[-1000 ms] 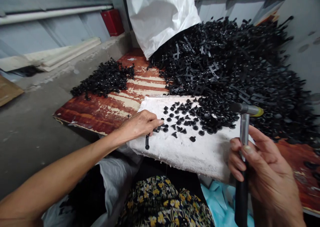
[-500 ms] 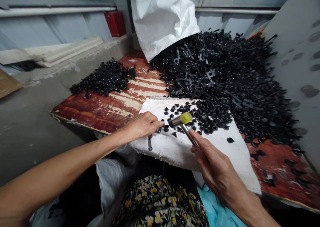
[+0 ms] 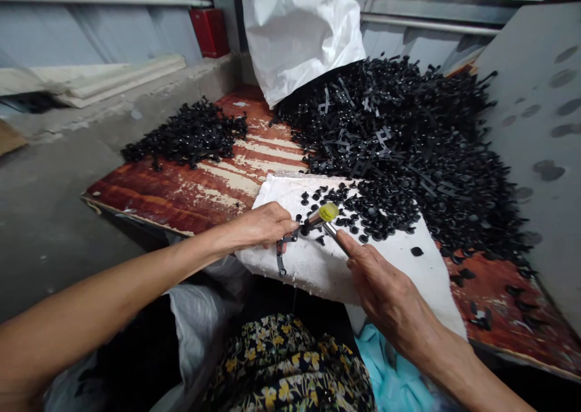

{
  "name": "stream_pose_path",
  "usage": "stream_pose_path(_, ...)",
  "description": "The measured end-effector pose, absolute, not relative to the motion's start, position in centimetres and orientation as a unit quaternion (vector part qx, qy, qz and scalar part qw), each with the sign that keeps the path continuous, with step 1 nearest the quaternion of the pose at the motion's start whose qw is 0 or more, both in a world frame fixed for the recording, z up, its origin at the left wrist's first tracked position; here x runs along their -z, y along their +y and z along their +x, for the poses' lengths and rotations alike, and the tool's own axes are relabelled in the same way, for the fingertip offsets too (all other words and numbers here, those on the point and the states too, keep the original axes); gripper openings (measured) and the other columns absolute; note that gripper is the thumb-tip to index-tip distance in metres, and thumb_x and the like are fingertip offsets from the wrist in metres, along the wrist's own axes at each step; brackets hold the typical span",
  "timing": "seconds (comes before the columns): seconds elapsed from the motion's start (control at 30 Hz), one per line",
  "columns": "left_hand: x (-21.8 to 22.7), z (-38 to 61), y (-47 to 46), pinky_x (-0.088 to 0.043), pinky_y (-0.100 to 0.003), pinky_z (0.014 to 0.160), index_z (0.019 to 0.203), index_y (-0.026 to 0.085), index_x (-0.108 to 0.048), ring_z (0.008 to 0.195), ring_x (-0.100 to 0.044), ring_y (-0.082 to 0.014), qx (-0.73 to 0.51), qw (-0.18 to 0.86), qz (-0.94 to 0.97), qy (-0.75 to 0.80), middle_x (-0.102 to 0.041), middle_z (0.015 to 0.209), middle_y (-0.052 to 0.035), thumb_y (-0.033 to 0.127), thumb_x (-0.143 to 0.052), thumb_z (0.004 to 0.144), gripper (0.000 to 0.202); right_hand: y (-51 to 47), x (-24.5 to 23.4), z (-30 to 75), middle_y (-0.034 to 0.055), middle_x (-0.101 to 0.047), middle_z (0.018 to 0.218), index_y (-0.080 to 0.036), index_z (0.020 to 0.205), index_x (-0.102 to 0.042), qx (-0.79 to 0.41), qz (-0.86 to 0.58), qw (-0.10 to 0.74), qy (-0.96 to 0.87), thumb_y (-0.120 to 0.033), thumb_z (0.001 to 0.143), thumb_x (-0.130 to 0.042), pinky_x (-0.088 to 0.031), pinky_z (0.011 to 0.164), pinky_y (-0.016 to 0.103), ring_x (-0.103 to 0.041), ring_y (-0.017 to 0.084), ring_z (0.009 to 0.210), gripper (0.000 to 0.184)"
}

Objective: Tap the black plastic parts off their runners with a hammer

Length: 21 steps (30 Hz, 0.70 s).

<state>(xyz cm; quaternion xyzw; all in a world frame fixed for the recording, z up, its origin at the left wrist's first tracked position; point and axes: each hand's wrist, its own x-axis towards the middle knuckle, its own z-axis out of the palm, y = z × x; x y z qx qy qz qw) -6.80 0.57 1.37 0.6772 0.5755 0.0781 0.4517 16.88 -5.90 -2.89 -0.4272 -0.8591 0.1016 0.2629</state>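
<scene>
I'm watching the pile (image 3: 408,127) filling the upper right and spilling onto the slab (image 3: 318,270) at centre. The left hand (image 3: 263,224) is pinching a strip (image 3: 280,258) at the slab's left edge. The right hand (image 3: 385,291) is gripping the hammer (image 3: 324,218), with its head just beside those fingertips. A slightly off blow risks hitting fingers or flicking the strip off the edge.

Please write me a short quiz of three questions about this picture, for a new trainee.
1. True or false: the right hand holds the hammer.
2. Which one presses the black strip on the white block? A. left hand B. right hand C. neither
3. Fill in: the hammer's striking face is ___ in colour.
Key: 1 true; 2 A; 3 yellow.
</scene>
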Motion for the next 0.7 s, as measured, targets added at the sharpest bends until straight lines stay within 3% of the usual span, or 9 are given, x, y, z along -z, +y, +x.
stream_pose_path(0.2, -1.0, -6.9, 0.6, -0.024, -0.021, 0.038, 0.054, 0.018, -0.050, 0.037, -0.038, -0.0079, -0.097, 0.452, 0.661, 0.592, -0.051, 0.043, 0.0025, 0.035, -0.048, 0.078, 0.029, -5.7, 1.9, 17.1, 0.0089, -0.066, 0.099, -0.030, 0.150, -0.030, -0.126, -0.417, 0.269, -0.859, -0.005, 0.089, -0.040, -0.059, 0.068, 0.037, -0.069, 0.022, 0.078, 0.067)
stream_pose_path(0.4, -0.8, -7.1, 0.6, -0.022, -0.022, 0.037, 0.051, 0.019, -0.046, 0.034, -0.036, -0.0078, -0.103, 0.448, 0.655, 0.600, -0.047, 0.040, 0.0030, 0.037, -0.051, 0.078, 0.033, -6.0, -0.3, 16.5, 0.0070, -0.066, 0.091, -0.030, 0.150, -0.033, -0.084, -0.412, 0.360, -0.833, -0.007, 0.091, -0.043, -0.057, 0.062, 0.031, -0.064, 0.020, 0.073, 0.064)
stream_pose_path(0.53, -0.7, -7.2, 0.8, -0.025, -0.022, 0.038, 0.053, 0.019, -0.049, 0.036, -0.039, -0.0088, -0.092, 0.441, 0.662, 0.599, -0.050, 0.043, 0.0019, 0.037, -0.048, 0.079, 0.032, -5.9, 0.2, 16.6, 0.0062, -0.062, 0.084, -0.026, 0.151, -0.033, -0.077, -0.407, 0.262, -0.872, -0.005, 0.090, -0.038, -0.050, 0.045, 0.028, -0.054, 0.015, 0.050, 0.065)
stream_pose_path(0.6, -0.7, -7.1, 0.8, -0.025, -0.022, 0.039, 0.053, 0.019, -0.049, 0.036, -0.039, -0.0091, -0.089, 0.441, 0.663, 0.599, -0.051, 0.044, 0.0016, 0.037, -0.048, 0.079, 0.032, -6.0, 0.3, 16.7, 0.0058, -0.060, 0.084, -0.028, 0.152, -0.031, -0.082, -0.406, 0.263, -0.871, -0.004, 0.089, -0.038, -0.050, 0.046, 0.027, -0.054, 0.015, 0.052, 0.067)
stream_pose_path(0.7, -1.2, -7.0, 0.7, -0.023, -0.022, 0.039, 0.049, 0.019, -0.045, 0.037, -0.038, -0.0082, -0.084, 0.436, 0.668, 0.597, -0.048, 0.042, 0.0024, 0.036, -0.050, 0.078, 0.034, -6.2, -0.1, 16.7, 0.0050, -0.058, 0.085, -0.033, 0.153, -0.024, -0.077, -0.413, 0.330, -0.846, -0.004, 0.090, -0.042, -0.053, 0.053, 0.027, -0.058, 0.017, 0.061, 0.073)
